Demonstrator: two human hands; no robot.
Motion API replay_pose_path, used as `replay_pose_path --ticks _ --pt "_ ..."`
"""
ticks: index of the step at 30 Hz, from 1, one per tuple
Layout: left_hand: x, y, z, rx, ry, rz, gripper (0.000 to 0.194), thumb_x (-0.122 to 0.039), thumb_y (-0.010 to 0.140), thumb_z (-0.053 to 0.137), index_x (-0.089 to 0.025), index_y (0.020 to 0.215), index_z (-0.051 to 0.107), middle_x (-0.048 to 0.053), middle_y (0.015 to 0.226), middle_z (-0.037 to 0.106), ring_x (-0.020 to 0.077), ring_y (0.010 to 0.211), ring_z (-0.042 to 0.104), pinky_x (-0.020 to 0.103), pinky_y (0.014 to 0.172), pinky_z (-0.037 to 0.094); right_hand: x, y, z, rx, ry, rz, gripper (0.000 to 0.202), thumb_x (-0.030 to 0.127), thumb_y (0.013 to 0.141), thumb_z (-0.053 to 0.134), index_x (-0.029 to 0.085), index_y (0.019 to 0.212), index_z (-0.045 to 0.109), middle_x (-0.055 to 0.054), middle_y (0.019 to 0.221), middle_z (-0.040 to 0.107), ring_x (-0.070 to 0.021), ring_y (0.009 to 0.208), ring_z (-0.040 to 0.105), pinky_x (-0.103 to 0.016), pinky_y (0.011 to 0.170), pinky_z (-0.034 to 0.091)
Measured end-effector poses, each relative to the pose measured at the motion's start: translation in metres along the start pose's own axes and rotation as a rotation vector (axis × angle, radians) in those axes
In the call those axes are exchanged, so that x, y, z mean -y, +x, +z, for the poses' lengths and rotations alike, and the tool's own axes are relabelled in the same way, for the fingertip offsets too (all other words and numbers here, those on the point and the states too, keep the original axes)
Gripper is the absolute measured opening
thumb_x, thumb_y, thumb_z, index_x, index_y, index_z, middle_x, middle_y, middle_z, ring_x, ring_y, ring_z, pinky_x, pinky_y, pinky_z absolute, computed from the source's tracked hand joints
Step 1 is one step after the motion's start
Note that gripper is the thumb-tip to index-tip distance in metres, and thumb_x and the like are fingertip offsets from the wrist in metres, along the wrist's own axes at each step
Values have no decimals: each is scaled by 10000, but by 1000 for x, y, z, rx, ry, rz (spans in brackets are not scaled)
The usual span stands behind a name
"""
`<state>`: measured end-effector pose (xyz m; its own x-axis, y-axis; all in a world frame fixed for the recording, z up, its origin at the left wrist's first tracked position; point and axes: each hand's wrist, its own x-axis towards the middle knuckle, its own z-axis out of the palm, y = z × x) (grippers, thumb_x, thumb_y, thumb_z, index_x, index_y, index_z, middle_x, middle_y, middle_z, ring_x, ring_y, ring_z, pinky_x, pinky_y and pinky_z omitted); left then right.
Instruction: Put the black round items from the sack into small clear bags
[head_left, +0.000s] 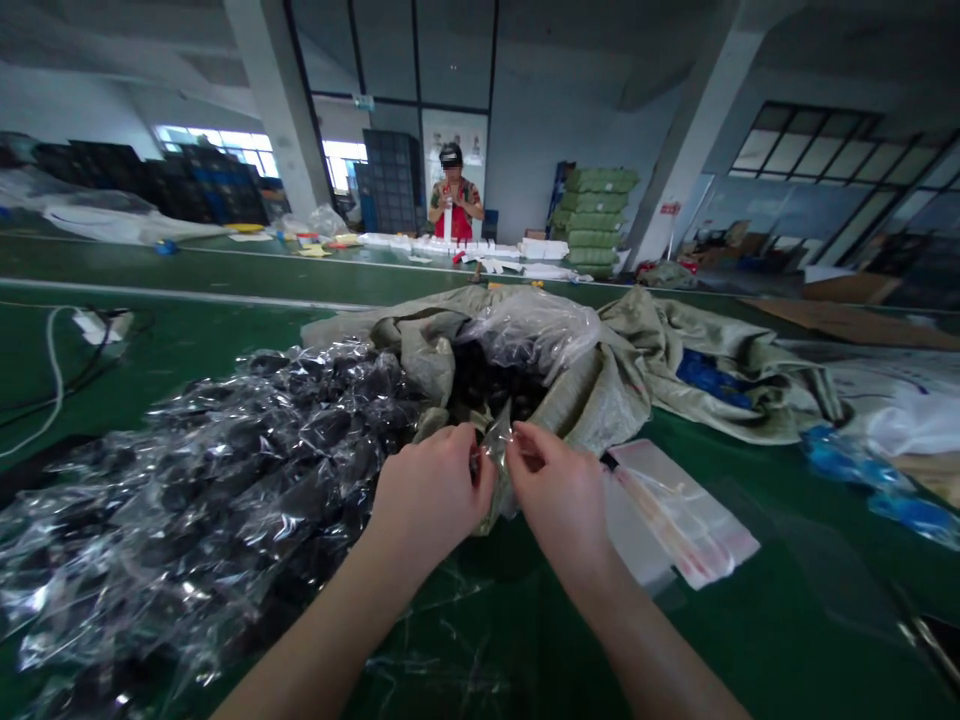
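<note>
Left hand [435, 490] and right hand [559, 490], fingers pinched shut, together hold a small clear plastic bag [496, 440] mid-bench, before an open grey woven sack [600, 370]. The film looks light, limp and slippery; best gripped at its edges.

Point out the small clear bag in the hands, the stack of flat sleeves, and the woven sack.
small clear bag [496, 440], head view, upper edge between fingertips
stack of flat sleeves [686, 520], head view, middle
woven sack [622, 375], head view, folded-back rim
</note>
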<state>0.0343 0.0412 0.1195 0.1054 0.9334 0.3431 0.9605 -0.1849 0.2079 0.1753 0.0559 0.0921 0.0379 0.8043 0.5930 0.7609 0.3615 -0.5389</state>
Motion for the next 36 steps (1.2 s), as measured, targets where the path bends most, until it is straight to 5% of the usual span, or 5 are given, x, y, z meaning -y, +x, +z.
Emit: replay_pose_path --ticks 6,25,36 --pt "1 0 -1 55 -37 17 259 -368 902 422 -214 796 601 51 785 698 224 670 662 288 552 377 8 -5 -4 9 -40 -111 134 202 883 568 198 955 682 -51 815 749 -191 718 710 -277 636 510" --pt "0 2 5 130 117 -54 396 -354 905 381 -196 681 667 91 722 712 258 616 675 306 520 414 -2 2 4 176 141 2 247 114 786 626 188 1021 621 -40 869 672 -170 727 625 -304 677 505" --pt "-1 -7 -3 264 165 -12 478 -330 931 328 -204 647 692 106 668 702 285 598 676 346 535 444 -2 0 -2 152 -14 -14 359 50 751 495 177 1067 609 -95 997 651 -224 864 631 -366 746 503"
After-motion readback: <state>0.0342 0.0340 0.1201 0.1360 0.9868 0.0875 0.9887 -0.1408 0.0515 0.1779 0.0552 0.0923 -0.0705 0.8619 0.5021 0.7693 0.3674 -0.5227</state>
